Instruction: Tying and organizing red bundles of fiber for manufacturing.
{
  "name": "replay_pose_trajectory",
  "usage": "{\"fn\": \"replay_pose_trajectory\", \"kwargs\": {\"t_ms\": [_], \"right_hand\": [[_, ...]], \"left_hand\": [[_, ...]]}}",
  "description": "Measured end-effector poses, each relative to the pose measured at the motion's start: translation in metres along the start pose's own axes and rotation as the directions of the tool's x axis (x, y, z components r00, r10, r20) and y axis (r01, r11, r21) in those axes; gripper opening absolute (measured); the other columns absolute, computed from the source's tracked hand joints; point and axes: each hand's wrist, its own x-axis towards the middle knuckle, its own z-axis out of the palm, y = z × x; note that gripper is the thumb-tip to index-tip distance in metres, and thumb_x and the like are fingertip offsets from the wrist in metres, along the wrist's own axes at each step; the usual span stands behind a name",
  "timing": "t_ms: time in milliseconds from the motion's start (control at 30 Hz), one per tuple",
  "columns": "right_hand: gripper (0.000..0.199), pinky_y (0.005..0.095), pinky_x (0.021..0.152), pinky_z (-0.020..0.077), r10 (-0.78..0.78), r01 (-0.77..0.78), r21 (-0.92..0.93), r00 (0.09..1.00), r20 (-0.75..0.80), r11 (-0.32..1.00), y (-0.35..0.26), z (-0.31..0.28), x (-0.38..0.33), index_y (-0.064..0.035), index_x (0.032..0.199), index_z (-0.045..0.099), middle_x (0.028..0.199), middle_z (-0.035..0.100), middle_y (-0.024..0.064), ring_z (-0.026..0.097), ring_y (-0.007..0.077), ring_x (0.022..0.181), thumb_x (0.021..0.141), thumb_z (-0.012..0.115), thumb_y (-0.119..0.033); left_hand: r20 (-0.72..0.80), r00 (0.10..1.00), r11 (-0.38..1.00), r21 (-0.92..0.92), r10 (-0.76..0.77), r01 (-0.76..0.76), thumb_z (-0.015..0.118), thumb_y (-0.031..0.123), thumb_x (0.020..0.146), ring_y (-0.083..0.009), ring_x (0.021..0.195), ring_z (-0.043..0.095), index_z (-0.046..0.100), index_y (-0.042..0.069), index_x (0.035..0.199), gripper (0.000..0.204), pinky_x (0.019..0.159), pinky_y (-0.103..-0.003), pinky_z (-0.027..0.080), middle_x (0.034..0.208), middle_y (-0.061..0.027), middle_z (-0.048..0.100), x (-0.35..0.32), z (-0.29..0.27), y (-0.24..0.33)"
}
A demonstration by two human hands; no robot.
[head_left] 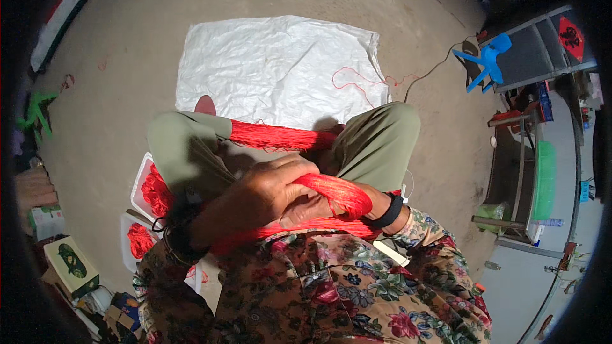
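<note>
In front of my belly, my left hand [277, 181] is closed on one end of a thick skein of red yarn [341, 192]. The skein bends over my right hand [309, 209], whose fingers meet my left hand beneath it and are partly hidden. My right hand is closed about the yarn, with a black band on its wrist. More red yarn [319, 224] lies across my lap, against the flowered shirt. Another red hank [280, 136] stretches between my two knees, its strands side by side.
A white woven sheet [268, 64] covers the floor ahead, with a loose red strand [357, 83] on it. White boxes [137, 194] of red yarn stand by my left knee. A blue plastic chair [489, 60] and a metal rack [526, 153] are at the right. Cartons [70, 264] sit at the left.
</note>
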Motion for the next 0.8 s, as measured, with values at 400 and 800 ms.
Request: {"fn": "replay_pose_trajectory", "kwargs": {"t_ms": [400, 800], "right_hand": [[0.016, 0.0249, 0.076, 0.0481, -0.240, 0.253, 0.202, 0.967, -0.084, 0.946, 0.048, -0.024, -0.013, -0.0009, 0.107, 0.057, 0.100, 0.059, 0.0020, 0.053, 0.0075, 0.091, 0.096, 0.048, -0.006], [0.028, 0.0244, 0.088, 0.0501, -0.429, 0.203, 0.858, 0.903, 0.023, 0.472, 0.053, -0.028, -0.024, 0.0011, 0.127, 0.048, 0.121, 0.056, 0.0063, 0.056, 0.0110, 0.104, 0.101, 0.040, -0.005]], "left_hand": [[-0.040, 0.990, 0.986, 0.084, -0.139, 0.142, 0.072, 0.025, 0.081, -0.0365, 0.094, 0.063, 0.057, -0.001, 0.105, 0.038, 0.083, -0.043, 0.052, 0.105, -0.0186, 0.063, 0.007, 0.020, -0.010], [-0.082, 0.993, 0.996, 0.023, -0.083, 0.085, 0.065, 0.015, 0.086, -0.0351, 0.092, 0.065, 0.054, 0.001, 0.103, 0.024, 0.081, -0.040, 0.053, 0.105, -0.0190, 0.064, 0.015, 0.026, -0.002]]}}
